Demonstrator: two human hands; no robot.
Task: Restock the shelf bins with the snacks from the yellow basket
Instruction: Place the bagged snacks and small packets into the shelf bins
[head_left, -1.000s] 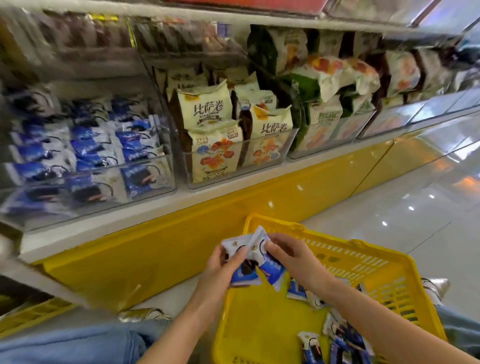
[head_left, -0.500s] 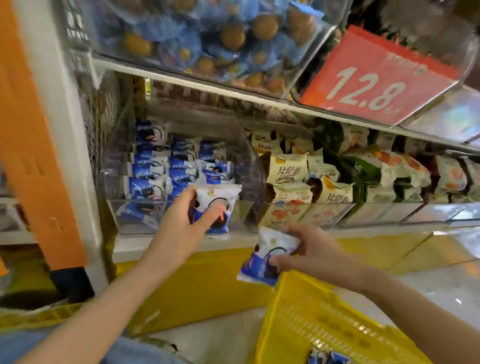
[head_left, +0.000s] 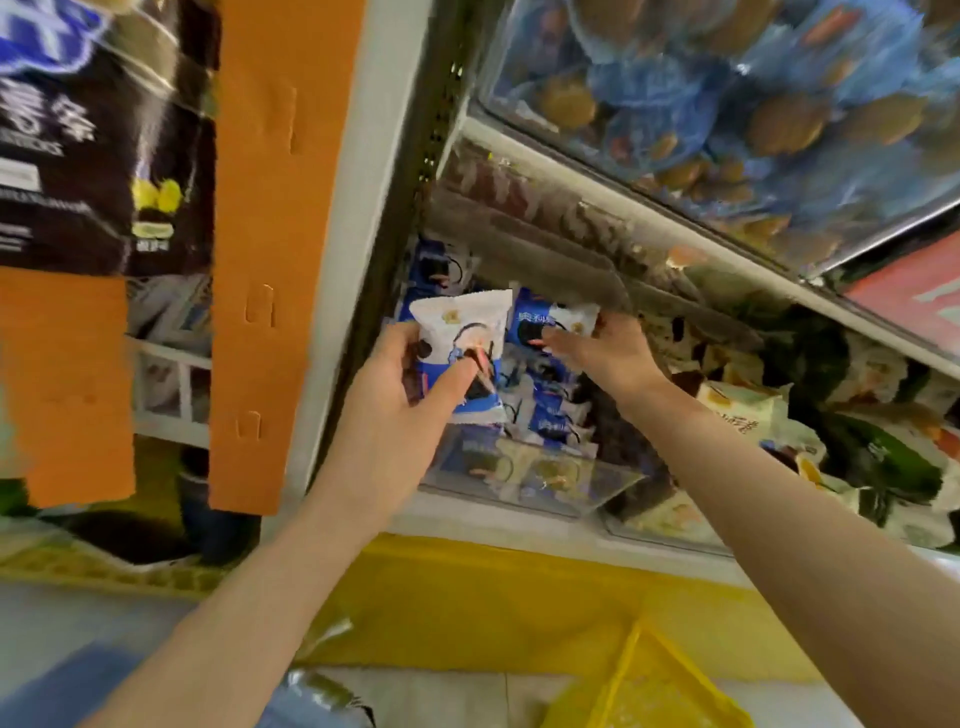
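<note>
Up at the shelf, head cam: your L hand (head_left: 395, 384) is curled round a white-and-blue snack packet (head_left: 462, 338). The thumb lies across its front and the fingers are tucked behind, so the grip is tight w/ no gap showing. That packet stands roughly upright, just in front of the clear bin (head_left: 545, 483) at its left end, above the front wall and not yet inside.

Your R hand (head_left: 597, 353) reaches further in, over the stacked blue packets (head_left: 550, 415) in that same bin. Its fingers pinch a second packet (head_left: 545, 319) near its right end, and the packet is tilted. Blur hides exactly which fingers are on it.

Low at bottom right sits the yellow basket (head_left: 660, 686), w/ only a corner in frame and the contents not visible. Next bin to the right has cream and green packets (head_left: 743, 410). Overhead, the upper bin (head_left: 727, 104) is full of blue-wrapped round snacks. Left of the shelf upright hangs an orange panel (head_left: 270, 249).
</note>
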